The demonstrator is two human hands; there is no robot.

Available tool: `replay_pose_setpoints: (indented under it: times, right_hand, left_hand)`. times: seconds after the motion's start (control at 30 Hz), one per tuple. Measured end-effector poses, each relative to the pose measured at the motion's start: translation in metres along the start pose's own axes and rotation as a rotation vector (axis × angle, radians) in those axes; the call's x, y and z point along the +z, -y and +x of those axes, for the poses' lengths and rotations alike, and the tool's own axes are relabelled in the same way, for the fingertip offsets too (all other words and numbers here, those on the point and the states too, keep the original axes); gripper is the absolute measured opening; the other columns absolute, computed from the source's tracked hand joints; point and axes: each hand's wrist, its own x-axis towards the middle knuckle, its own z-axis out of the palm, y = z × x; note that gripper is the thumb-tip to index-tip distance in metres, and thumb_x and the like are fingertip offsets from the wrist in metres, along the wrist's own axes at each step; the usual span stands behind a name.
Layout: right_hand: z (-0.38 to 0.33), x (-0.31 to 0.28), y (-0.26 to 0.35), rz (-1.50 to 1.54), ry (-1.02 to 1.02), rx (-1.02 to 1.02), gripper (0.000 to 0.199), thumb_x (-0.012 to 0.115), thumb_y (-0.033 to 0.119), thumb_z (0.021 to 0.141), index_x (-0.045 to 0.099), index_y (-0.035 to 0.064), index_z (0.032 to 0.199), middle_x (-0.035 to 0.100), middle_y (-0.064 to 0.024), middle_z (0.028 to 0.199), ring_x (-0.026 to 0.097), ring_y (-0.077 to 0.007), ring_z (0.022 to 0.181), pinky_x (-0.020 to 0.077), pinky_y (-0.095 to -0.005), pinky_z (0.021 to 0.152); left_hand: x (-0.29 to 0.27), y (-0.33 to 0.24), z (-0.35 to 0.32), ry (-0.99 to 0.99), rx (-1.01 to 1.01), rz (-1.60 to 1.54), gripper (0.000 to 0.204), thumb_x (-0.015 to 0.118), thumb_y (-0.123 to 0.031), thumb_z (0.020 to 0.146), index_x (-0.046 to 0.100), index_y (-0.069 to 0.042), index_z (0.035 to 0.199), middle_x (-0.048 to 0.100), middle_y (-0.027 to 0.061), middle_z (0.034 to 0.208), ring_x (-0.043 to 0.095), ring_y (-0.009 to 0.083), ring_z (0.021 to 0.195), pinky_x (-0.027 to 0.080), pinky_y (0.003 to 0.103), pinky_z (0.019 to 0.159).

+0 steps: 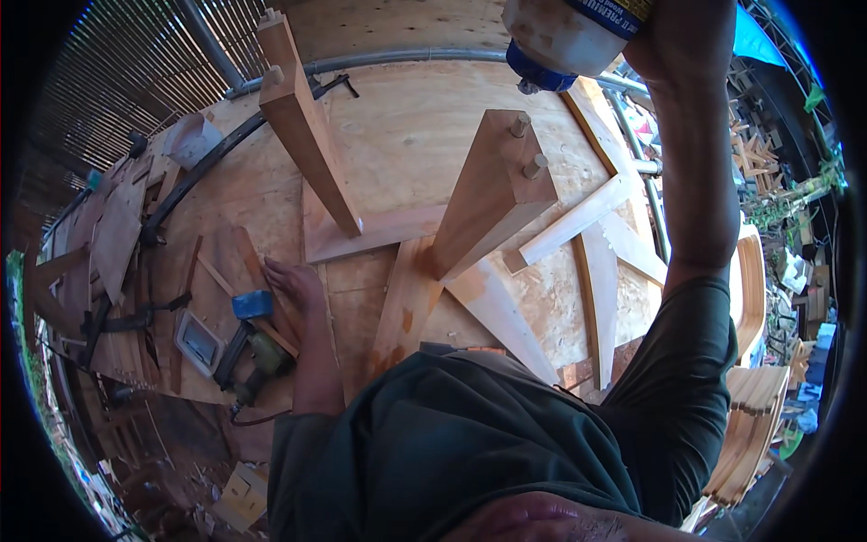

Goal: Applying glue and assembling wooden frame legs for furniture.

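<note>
High at the upper right, my right hand (679,43) is wrapped round a glue bottle (558,38), white with a blue cap. The bottle is tilted, its nozzle pointing down above the bench. Below it stands a thick wooden leg (492,194) with two dowels sticking out of its top end. Another upright leg (307,135), also with dowels, rises to the left from a flat wooden rail (388,233). My left hand (296,285) rests with fingers extended on a wooden strip (253,262), beside a blue block (252,304).
A green power tool (268,355) and a clear plastic container (200,343) lie at the left of the plywood bench (397,117). A long black clamp (203,181) and a white bucket (192,140) are behind them. Tapered wooden pieces (596,289) lie at right.
</note>
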Motion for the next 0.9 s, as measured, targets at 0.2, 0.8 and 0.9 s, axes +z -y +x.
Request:
replay_pose_setpoints:
  times: [0.2, 0.8, 0.9]
  right_hand:
    - [-0.003, 0.003, -0.010, -0.020, 0.033, 0.012, 0.031, 0.071, 0.027, 0.091, 0.062, 0.0012, 0.106, 0.068, -0.0113, 0.090, 0.069, -0.0198, 0.078, 0.0594, -0.0331, 0.070]
    - [-0.010, 0.014, -0.008, 0.004, -0.113, 0.100, 0.028, 0.071, 0.021, 0.093, 0.063, -0.0025, 0.107, 0.069, -0.0134, 0.093, 0.069, -0.0223, 0.079, 0.0595, -0.0348, 0.070]
    - [-0.009, 0.013, -0.009, 0.002, -0.124, 0.102, 0.027, 0.071, 0.020, 0.093, 0.063, -0.0023, 0.106, 0.069, -0.0132, 0.093, 0.069, -0.0224, 0.079, 0.0594, -0.0349, 0.070]
  left_hand:
    - [-0.002, 0.000, 0.000, 0.019, -0.015, -0.034, 0.068, 0.055, 0.000, 0.085, 0.030, 0.009, 0.148, 0.042, 0.0320, 0.143, 0.041, 0.0458, 0.135, 0.031, 0.050, 0.118]
    - [0.001, -0.002, 0.000, 0.002, -0.010, -0.047, 0.069, 0.057, 0.000, 0.084, 0.030, 0.010, 0.147, 0.040, 0.0325, 0.144, 0.039, 0.0461, 0.138, 0.031, 0.050, 0.119]
    - [0.000, -0.002, -0.001, 0.019, -0.020, -0.060, 0.069, 0.057, 0.000, 0.083, 0.031, 0.010, 0.147, 0.041, 0.0323, 0.143, 0.039, 0.0464, 0.137, 0.031, 0.050, 0.119]
